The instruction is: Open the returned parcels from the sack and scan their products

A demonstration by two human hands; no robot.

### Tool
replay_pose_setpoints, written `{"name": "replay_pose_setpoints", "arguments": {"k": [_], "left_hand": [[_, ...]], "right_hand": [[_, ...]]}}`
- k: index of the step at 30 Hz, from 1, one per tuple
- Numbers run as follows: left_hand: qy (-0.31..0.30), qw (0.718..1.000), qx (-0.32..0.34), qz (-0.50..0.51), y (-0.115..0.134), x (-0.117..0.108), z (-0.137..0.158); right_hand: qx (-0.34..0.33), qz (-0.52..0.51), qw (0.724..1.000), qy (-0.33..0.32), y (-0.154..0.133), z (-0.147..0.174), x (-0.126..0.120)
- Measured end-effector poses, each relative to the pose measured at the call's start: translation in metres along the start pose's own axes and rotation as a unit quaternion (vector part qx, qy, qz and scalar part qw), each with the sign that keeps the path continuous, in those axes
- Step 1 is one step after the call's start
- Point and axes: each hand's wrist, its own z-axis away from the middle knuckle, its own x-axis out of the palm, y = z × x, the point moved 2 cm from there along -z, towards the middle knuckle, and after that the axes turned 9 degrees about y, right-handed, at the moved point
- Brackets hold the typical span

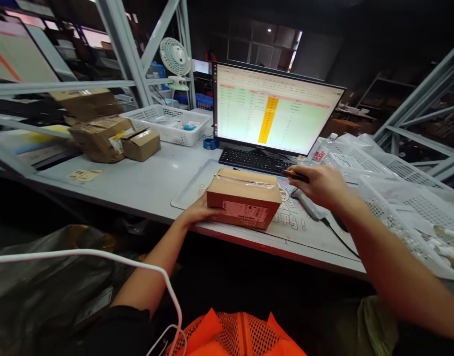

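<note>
A taped cardboard box [245, 194] stands at the front edge of the desk, a printed label on the side facing me. My left hand [200, 210] grips its lower left corner, the thumb on the front face and the other fingers hidden behind. To the right of the box and above the desk, my right hand [319, 185] is closed around a slim dark tool with a yellow part, which looks like a utility knife [296, 175]. Below that hand, a grey barcode scanner [309, 204] with a black cable lies on the printed desk mat [190, 190].
Behind the box are a keyboard [254, 159] and a lit monitor [275, 109]. Further left sit several brown cartons [141, 144], a white basket [167, 121] and blue tape [209, 144]. White baskets [416, 198] and a bottle [325, 147] crowd the right. A white cable [101, 253] crosses the lower left.
</note>
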Motion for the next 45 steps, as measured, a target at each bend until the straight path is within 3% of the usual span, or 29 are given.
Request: {"name": "replay_pose_setpoints", "arguments": {"k": [6,10,12,15,21,23,25,27,29,31,33,36,38,39,42,45], "left_hand": [[0.001,0.999,0.051,-0.010,0.005,-0.001,0.000],[-0.015,0.995,0.094,-0.021,0.009,0.000,-0.001],[-0.020,0.994,0.105,-0.020,0.006,0.000,-0.001],[-0.026,0.995,0.098,-0.015,-0.001,-0.002,-0.003],[-0.048,0.997,0.054,-0.022,-0.004,-0.009,-0.001],[-0.009,0.997,0.067,-0.047,0.010,-0.012,0.007],[0.086,0.983,0.130,-0.093,0.036,-0.013,0.020],[0.164,0.943,0.237,-0.164,0.067,-0.009,0.035],[0.189,0.886,0.340,-0.252,0.095,0.005,0.047],[0.195,0.834,0.395,-0.332,0.109,0.021,0.050],[0.217,0.802,0.409,-0.377,0.109,0.033,0.046],[0.252,0.789,0.411,-0.381,0.096,0.041,0.037],[0.262,0.791,0.412,-0.369,0.088,0.041,0.032],[0.264,0.792,0.412,-0.366,0.086,0.041,0.031],[0.266,0.791,0.406,-0.373,0.083,0.040,0.030],[0.260,0.794,0.405,-0.371,0.086,0.040,0.033]], "right_hand": [[-0.253,0.104,0.959,-0.069,-0.141,-0.056,0.012],[-0.289,0.144,0.941,-0.103,-0.177,-0.055,0.028],[-0.281,0.163,0.939,-0.111,-0.172,-0.045,0.028],[-0.241,0.201,0.942,-0.122,-0.142,-0.021,0.020],[-0.035,0.297,0.940,-0.167,-0.014,0.031,0.007],[0.017,0.276,0.946,-0.167,0.024,0.047,0.023],[0.046,0.219,0.963,-0.149,0.045,0.062,0.050],[0.072,0.156,0.976,-0.131,0.050,0.073,0.085],[0.090,0.103,0.983,-0.126,0.046,0.080,0.118],[0.089,0.068,0.985,-0.131,0.040,0.078,0.141],[0.081,0.025,0.989,-0.121,0.037,0.067,0.148],[0.082,-0.117,0.990,-0.010,0.031,0.035,0.126],[0.049,-0.239,0.968,0.054,0.019,0.012,0.102],[0.023,-0.276,0.959,0.056,0.009,0.001,0.092],[-0.049,-0.252,0.966,0.004,-0.021,-0.029,0.070],[-0.038,-0.175,0.984,-0.002,-0.032,-0.058,0.066]]}}
